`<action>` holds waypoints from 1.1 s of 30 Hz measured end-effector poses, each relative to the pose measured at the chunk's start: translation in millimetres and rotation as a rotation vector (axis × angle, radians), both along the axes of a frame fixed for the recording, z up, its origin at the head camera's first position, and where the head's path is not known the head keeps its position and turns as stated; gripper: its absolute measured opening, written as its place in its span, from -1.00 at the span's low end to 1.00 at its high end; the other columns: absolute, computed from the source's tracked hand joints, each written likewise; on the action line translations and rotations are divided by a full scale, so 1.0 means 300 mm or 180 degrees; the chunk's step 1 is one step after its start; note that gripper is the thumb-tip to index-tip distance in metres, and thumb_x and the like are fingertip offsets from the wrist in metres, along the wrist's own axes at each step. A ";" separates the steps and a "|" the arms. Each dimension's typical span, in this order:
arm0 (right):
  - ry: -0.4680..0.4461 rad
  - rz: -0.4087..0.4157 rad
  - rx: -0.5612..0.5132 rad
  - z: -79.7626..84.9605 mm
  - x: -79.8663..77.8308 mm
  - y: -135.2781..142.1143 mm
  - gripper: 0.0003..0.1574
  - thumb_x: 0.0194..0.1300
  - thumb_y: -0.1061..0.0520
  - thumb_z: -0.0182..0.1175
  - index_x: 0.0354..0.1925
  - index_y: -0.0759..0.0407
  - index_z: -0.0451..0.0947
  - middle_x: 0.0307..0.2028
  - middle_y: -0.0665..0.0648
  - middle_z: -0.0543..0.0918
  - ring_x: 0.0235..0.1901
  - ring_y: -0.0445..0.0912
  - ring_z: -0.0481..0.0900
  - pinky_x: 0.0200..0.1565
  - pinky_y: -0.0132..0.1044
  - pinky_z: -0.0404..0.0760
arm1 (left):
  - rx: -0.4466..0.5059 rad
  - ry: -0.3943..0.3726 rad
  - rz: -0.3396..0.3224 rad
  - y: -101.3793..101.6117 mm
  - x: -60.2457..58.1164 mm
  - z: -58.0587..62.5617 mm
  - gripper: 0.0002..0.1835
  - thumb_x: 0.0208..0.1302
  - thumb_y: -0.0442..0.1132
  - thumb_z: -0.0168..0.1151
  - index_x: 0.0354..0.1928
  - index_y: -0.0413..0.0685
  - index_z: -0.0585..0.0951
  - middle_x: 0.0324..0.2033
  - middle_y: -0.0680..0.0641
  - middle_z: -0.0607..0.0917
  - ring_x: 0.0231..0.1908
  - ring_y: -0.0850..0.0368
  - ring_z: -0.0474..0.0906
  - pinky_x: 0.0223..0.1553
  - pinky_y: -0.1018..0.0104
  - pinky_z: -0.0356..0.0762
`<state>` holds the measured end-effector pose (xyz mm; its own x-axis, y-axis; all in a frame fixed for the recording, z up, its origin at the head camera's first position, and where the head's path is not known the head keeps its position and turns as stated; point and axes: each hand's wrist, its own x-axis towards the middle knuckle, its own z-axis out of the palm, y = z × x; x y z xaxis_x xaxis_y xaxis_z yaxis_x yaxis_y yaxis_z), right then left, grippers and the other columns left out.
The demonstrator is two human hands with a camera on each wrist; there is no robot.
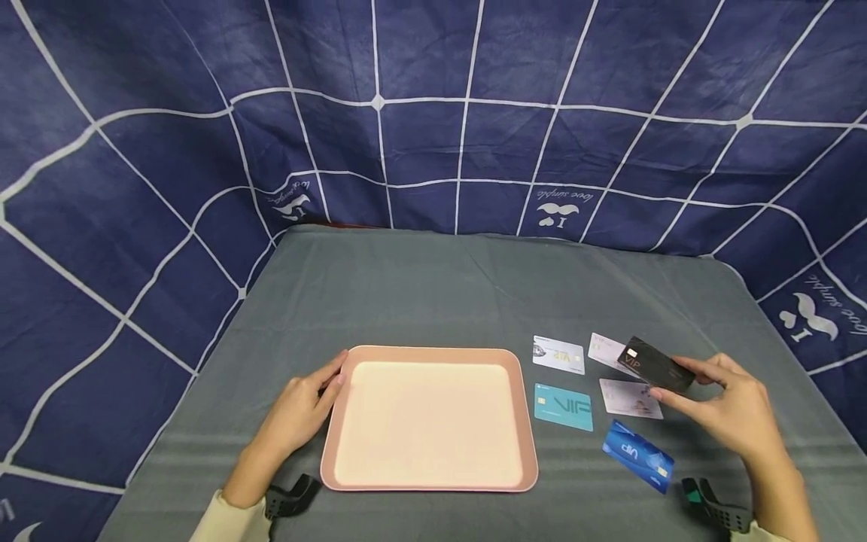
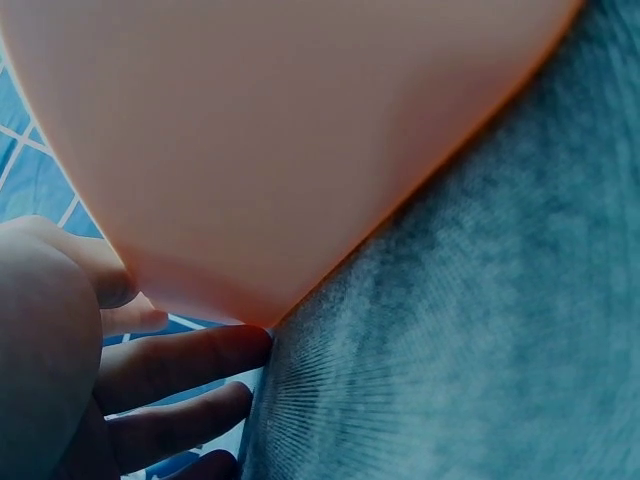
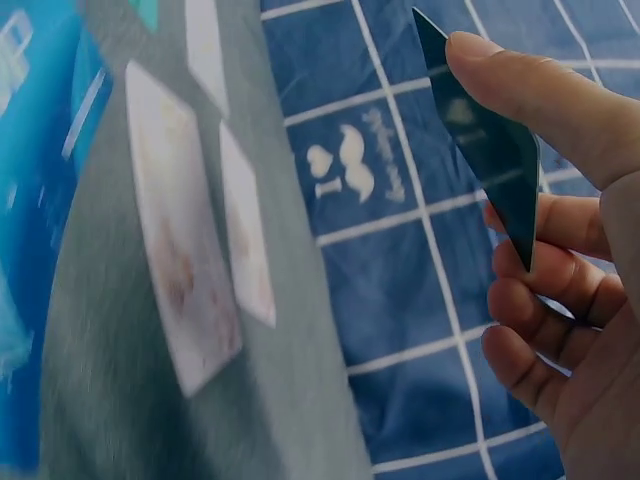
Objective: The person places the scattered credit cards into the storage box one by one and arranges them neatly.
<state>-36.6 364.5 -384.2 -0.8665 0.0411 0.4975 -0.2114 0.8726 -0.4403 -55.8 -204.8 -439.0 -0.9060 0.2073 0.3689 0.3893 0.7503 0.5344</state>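
My right hand [image 1: 734, 406] pinches a black VIP card [image 1: 650, 365] by its right end, between thumb and fingers. In the right wrist view this card [image 3: 490, 150] is held up off the table. Below and beside it in the head view lie a pinkish white card [image 1: 606, 350], partly covered, and another pale card [image 1: 631, 399]. My left hand [image 1: 298, 410] grips the left rim of a pink tray [image 1: 530, 436] near its far corner. In the left wrist view the thumb and fingers [image 2: 190, 365] sit at that corner. The tray holds nothing.
Between the tray and my right hand lie a white VIP card [image 1: 558, 360], a teal VIP card [image 1: 564, 410] and a blue VIP card [image 1: 638, 455]. All rest on a grey cloth [image 1: 433, 293]. Dark blue gridded fabric [image 1: 420, 143] rises behind and at both sides.
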 end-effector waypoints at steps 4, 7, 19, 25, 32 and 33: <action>0.0131 0.0247 -0.0005 0.015 -0.011 -0.054 -0.28 -0.54 0.16 0.74 -0.23 0.25 0.75 -0.51 -0.11 0.41 -0.34 -0.43 0.32 -0.41 -0.45 0.23 | 0.0006 0.0022 -0.0028 -0.004 0.004 -0.005 -0.59 0.38 -0.33 0.20 0.25 -0.24 0.56 -0.03 -0.35 0.68 -0.10 -0.27 0.67 -0.13 -0.16 0.56; 0.0264 0.0488 -0.0016 0.019 -0.022 -0.095 -0.26 -0.61 0.22 0.73 -0.24 0.27 0.75 -0.51 -0.13 0.40 -0.36 -0.40 0.31 -0.41 -0.45 0.24 | 0.0021 0.0021 -0.0035 -0.008 0.009 -0.008 -0.58 0.38 -0.33 0.20 0.25 -0.26 0.55 -0.04 -0.36 0.67 -0.11 -0.29 0.67 -0.13 -0.17 0.56; 0.0405 0.0983 0.0018 0.032 -0.065 -0.197 -0.21 -0.67 0.22 0.73 -0.23 0.24 0.76 -0.47 -0.21 0.40 -0.47 -0.41 0.29 -0.47 -0.47 0.23 | 0.0008 0.0051 -0.0041 -0.002 0.012 -0.007 -0.59 0.37 -0.34 0.21 0.25 -0.23 0.56 -0.04 -0.33 0.69 -0.13 -0.24 0.68 -0.16 -0.13 0.57; 0.0456 0.1193 0.0038 0.036 -0.087 -0.236 -0.19 -0.64 0.14 0.73 -0.20 0.23 0.76 -0.47 -0.23 0.38 -0.48 -0.40 0.31 -0.44 -0.46 0.27 | 0.0001 0.0068 -0.0043 -0.001 0.009 -0.007 -0.58 0.37 -0.33 0.21 0.24 -0.24 0.56 -0.04 -0.33 0.68 -0.12 -0.23 0.68 -0.15 -0.13 0.57; 0.0395 0.1359 -0.0079 0.039 -0.099 -0.286 -0.22 -0.60 0.14 0.73 -0.19 0.20 0.76 -0.46 -0.22 0.42 -0.41 -0.35 0.41 -0.38 -0.48 0.30 | 0.0011 -0.0004 -0.0021 0.004 0.006 -0.001 -0.58 0.40 -0.31 0.20 0.27 -0.21 0.55 -0.04 -0.33 0.69 -0.12 -0.24 0.68 -0.14 -0.13 0.56; 0.0379 0.1372 -0.0085 0.041 -0.101 -0.292 -0.22 -0.59 0.14 0.73 -0.19 0.19 0.76 -0.45 -0.22 0.42 -0.42 -0.35 0.39 -0.39 -0.48 0.29 | 0.0018 -0.0017 -0.0019 0.005 0.005 0.001 -0.58 0.40 -0.31 0.19 0.27 -0.20 0.55 -0.04 -0.33 0.69 -0.11 -0.24 0.68 -0.13 -0.13 0.56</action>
<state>-66.9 276.8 -372.0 -0.7440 -0.2969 0.5985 -0.6038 0.6823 -0.4121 -54.3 -203.4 -438.8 -0.9067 0.2106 0.3653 0.3909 0.7449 0.5407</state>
